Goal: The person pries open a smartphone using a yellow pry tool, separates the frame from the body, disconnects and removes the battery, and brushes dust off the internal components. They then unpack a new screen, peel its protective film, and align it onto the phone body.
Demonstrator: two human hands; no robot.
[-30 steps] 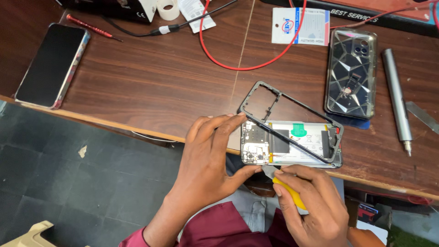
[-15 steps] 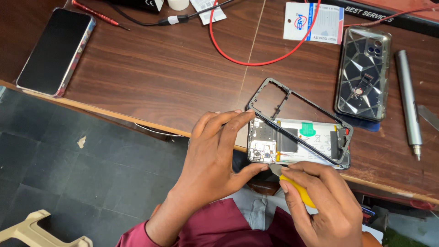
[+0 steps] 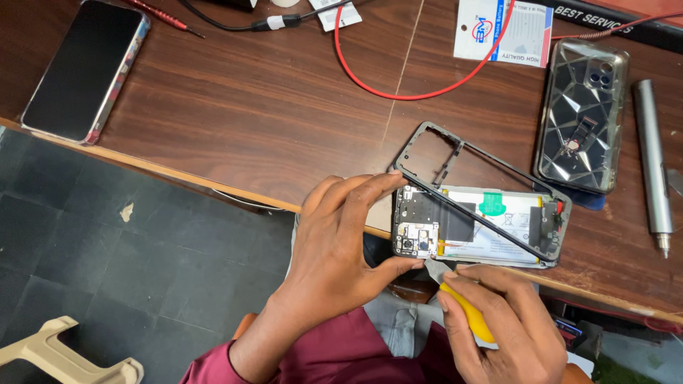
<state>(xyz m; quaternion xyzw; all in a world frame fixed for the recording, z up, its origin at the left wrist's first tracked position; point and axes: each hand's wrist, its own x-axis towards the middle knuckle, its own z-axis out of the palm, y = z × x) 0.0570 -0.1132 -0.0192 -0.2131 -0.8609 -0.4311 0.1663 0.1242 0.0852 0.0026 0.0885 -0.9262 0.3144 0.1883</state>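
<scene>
Head view, opened phone: the opened phone (image 3: 473, 227) lies at the near edge of the table (image 3: 270, 135), its battery and circuit board showing.
Head view, frame: the black frame (image 3: 469, 195) is lifted at a slant, its far end raised over the table and one long side crossing the phone.
Head view, left hand: the left hand (image 3: 341, 249) pinches the camera end of the phone, fingers narrow, thumb below and forefinger on the top corner.
Head view, right hand: the right hand (image 3: 498, 327) is closed on a yellow-handled tool (image 3: 462, 306), whose flat tip sits at the phone's near edge.
Risk, tool: I judge the tip could slip inward and nick the battery or board if pushed hard.
Risk, frame: twisting the half-lifted frame might bend or crack it.
Risk, edge: the phone overhangs the table edge; a loosened pinch could drop it onto the person's lap.
Around: a clear phone case (image 3: 582, 114) and a grey metal screwdriver (image 3: 652, 163) lie to the right, a red wire (image 3: 398, 78) and a white packet (image 3: 504, 32) behind, a dark phone (image 3: 85, 67) far left.
In the way: nothing lies between the hands and the phone.
</scene>
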